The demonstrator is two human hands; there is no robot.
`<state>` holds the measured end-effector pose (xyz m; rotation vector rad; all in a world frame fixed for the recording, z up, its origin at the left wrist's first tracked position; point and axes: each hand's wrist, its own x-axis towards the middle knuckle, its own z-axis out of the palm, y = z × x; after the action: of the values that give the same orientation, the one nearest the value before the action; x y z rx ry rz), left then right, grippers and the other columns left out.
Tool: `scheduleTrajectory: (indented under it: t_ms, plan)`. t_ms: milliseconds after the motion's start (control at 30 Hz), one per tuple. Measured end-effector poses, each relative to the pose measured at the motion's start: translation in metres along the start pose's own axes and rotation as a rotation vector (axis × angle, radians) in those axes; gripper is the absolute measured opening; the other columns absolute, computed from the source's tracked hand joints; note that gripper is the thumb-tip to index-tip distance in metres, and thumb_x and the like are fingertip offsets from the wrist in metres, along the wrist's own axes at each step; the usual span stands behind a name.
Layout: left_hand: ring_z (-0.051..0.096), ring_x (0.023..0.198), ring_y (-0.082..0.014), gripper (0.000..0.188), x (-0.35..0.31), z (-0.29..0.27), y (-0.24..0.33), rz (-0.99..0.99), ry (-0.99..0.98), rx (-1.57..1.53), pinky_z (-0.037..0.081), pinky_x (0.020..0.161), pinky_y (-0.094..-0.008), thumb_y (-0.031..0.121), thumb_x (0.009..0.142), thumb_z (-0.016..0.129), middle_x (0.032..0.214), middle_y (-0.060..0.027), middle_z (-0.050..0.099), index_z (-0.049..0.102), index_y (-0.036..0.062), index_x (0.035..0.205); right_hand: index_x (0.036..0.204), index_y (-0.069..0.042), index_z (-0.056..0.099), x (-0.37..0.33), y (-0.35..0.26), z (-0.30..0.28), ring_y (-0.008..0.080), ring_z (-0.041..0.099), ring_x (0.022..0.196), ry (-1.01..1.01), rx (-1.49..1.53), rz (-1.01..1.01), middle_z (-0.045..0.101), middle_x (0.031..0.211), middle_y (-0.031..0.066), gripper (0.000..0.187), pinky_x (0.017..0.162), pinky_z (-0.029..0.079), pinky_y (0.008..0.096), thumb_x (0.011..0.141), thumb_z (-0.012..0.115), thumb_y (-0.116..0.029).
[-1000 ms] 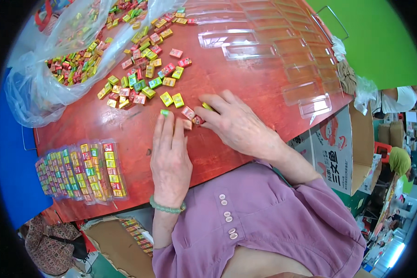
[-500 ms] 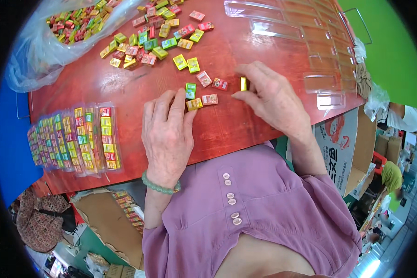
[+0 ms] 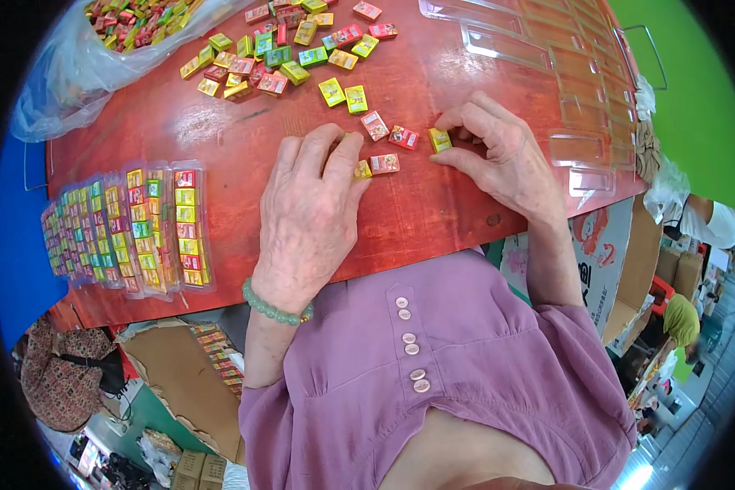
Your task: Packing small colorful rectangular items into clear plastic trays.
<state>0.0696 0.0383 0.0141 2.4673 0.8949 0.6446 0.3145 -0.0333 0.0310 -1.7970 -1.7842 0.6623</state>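
My right hand (image 3: 502, 155) has its thumb and forefinger closed on the edges of a small yellow box (image 3: 440, 140), low over the red table. My left hand (image 3: 310, 216), a green bead bracelet at its wrist, bends its fingers down to the tabletop with thumb and forefinger drawn together. Whatever lies under those fingertips is hidden. Beside the left thumb a yellow box (image 3: 363, 170) touches a pinkish-red box (image 3: 385, 163). Between the hands lie a pale red box (image 3: 374, 126) and a red box (image 3: 403, 136).
Loose colourful boxes (image 3: 278, 57) are scattered at the back, near a clear plastic bag (image 3: 65, 114) full of more. Filled clear strips (image 3: 189, 233) stand in rows at the left. Clear plastic trays (image 3: 576, 90) lie at the right. An open carton (image 3: 175, 384) is below the table edge.
The yellow box in my right hand has turned from its narrow side to show its broad face. My left fingers have moved over the green box, which is now hidden. The view has shifted slightly.
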Motion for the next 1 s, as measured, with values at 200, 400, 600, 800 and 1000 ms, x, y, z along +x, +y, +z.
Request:
scheduleTrajectory:
  t_ms: [200, 400, 600, 800, 1000]
  plan:
    - [0.059, 0.103, -0.0352, 0.044, -0.001, 0.0, -0.002, 0.027, -0.005, 0.018, 0.053, 0.086, -0.0443, 0.008, 0.077, 0.082, 0.119, -0.0164, 0.059, 0.062, -0.0003, 0.116, 0.119, -0.007, 0.069, 0.016, -0.004, -0.003, 0.0253, 0.066, 0.092, -0.039, -0.091, -0.077, 0.063, 0.107, 0.0101, 0.036, 0.081, 0.055, 0.0375, 0.084, 0.078, -0.006]
    - [0.06, 0.104, -0.0362, 0.053, -0.008, 0.002, -0.008, -0.043, -0.01, -0.058, 0.053, 0.085, -0.045, 0.015, 0.075, 0.086, 0.115, -0.0171, 0.057, 0.06, 0.0002, 0.12, 0.127, -0.009, 0.068, 0.033, -0.007, -0.009, 0.0306, 0.065, 0.103, -0.196, -0.122, -0.18, 0.063, 0.114, 0.0114, 0.044, 0.089, 0.054, 0.0407, 0.084, 0.077, -0.009]
    - [0.062, 0.101, -0.035, 0.053, -0.005, -0.013, -0.007, 0.003, -0.097, -0.136, 0.054, 0.085, -0.0438, 0.008, 0.076, 0.084, 0.112, -0.0162, 0.057, 0.063, 0.0, 0.125, 0.124, -0.008, 0.068, 0.035, -0.005, -0.006, 0.0304, 0.065, 0.1, -0.247, -0.08, -0.228, 0.062, 0.112, 0.0116, 0.041, 0.087, 0.053, 0.0407, 0.084, 0.077, -0.009]
    - [0.065, 0.091, -0.0315, 0.04, -0.005, -0.017, -0.008, -0.015, -0.133, -0.156, 0.056, 0.075, -0.0418, 0.002, 0.078, 0.08, 0.107, -0.0147, 0.057, 0.067, 0.0008, 0.115, 0.117, -0.005, 0.065, 0.024, -0.015, -0.005, 0.0323, 0.065, 0.093, -0.288, -0.128, -0.185, 0.059, 0.103, 0.012, 0.036, 0.079, 0.053, 0.0416, 0.084, 0.079, -0.013]
    - [0.065, 0.091, -0.0324, 0.036, -0.01, -0.012, -0.001, -0.036, -0.091, -0.114, 0.056, 0.075, -0.0427, 0.005, 0.079, 0.08, 0.105, -0.0145, 0.057, 0.065, -0.0012, 0.111, 0.116, -0.005, 0.063, 0.004, -0.028, 0.002, 0.0349, 0.064, 0.09, -0.207, -0.115, -0.137, 0.057, 0.1, 0.0128, 0.038, 0.076, 0.054, 0.0428, 0.084, 0.08, -0.016]
